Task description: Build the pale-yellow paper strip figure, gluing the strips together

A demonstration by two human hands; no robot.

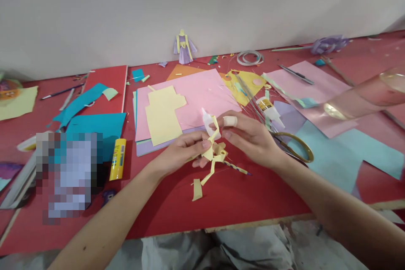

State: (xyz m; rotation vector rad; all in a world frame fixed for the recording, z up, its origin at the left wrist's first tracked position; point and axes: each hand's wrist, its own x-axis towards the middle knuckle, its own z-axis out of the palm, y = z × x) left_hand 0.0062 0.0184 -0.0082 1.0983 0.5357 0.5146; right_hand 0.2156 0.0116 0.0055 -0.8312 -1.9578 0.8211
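Observation:
A small pale yellow folded-paper figure with thin bent strips for limbs is between my hands, above the red table. My left hand is closed, pinching its body between thumb and fingers. My right hand, with a white bandage round one finger, has its curled fingertips at the figure's upper strip; the exact grip is partly hidden. A thin striped stick projects at the figure's right. Just behind my fingertips lies a white glue bottle. A yellow paper scrap is below the figure.
Pink paper and a yellow cutout lie behind my hands. A glue stick is left; scissors, another glue bottle and a clear bottle are right. A purple paper-dress figure leans on the wall.

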